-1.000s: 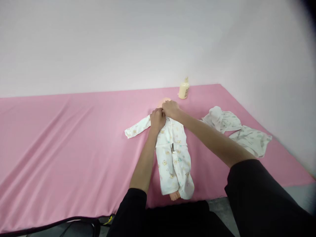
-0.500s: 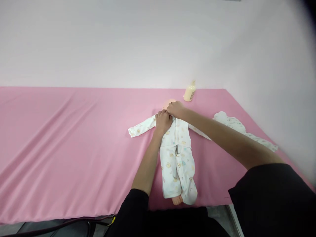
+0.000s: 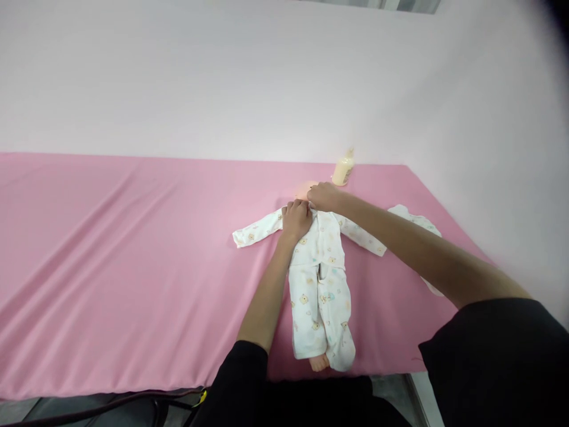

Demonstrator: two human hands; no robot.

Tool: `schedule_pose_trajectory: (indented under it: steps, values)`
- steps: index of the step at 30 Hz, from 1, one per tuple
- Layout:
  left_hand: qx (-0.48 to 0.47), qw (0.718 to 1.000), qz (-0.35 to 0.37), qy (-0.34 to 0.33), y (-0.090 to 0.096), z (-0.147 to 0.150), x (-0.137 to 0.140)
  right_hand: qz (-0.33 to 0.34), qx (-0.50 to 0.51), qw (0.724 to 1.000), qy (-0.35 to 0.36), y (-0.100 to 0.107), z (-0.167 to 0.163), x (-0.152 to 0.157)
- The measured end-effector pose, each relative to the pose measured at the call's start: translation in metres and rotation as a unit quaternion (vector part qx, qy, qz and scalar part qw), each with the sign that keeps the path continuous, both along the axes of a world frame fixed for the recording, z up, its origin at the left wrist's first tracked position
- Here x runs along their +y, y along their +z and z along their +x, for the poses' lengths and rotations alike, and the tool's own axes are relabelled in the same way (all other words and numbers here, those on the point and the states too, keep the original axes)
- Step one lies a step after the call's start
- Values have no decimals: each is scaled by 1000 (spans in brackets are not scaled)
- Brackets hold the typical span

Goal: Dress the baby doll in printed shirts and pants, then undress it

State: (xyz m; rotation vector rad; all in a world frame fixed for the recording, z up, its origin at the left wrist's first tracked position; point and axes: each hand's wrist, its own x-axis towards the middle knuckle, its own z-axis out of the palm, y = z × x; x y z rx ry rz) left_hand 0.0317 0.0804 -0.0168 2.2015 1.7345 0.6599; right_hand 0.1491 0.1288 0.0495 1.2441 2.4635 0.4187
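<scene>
A baby doll lies on its back, dressed in a white pajama top (image 3: 328,240) and matching pants (image 3: 304,302) with small bear prints. The doll's head (image 3: 306,188) is mostly hidden behind my hands. At the collar, my left hand (image 3: 297,219) rests on the chest with its fingers curled into the cloth. My right hand (image 3: 324,196) is closed at the neck opening, right beside the left one; its fingertips are partly hidden. One bare foot (image 3: 319,362) pokes from a pant leg, while the other leg's end is covered by cloth.
A pink sheet (image 3: 133,267) covers the table, which meets a white wall (image 3: 222,77). Behind the doll's head stands a cream pump bottle (image 3: 343,169). Another white printed garment (image 3: 415,218) lies to the right, partly behind my right forearm. Below the front edge, a dark cable (image 3: 102,406) runs.
My right hand has shifted slightly right, and a bit more of the collar shows between the hands. The doll's sleeve on the right is more visible. The view has tilted a little.
</scene>
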Motion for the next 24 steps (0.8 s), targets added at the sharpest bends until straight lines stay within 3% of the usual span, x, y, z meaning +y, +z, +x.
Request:
schedule_pose_trajectory:
  steps: [4,8,12,14,17,24]
  values:
    - [-28,999,17,-10,-1,0,0,-2,38,998,-53,4,4,4]
    - [-70,996,36,-35,-4,-1,2,-68,159,980,-100,11,12,1]
    - [-72,995,49,-44,-8,-2,6,-203,323,912,-149,14,28,-6]
    - [-75,994,56,-47,-9,-3,8,-234,377,882,-159,14,36,-10]
    - [-90,993,65,-49,-7,-5,10,-234,414,865,-160,13,44,-18]
    - [-144,984,40,-97,3,-9,9,-201,426,866,-170,9,43,-33]
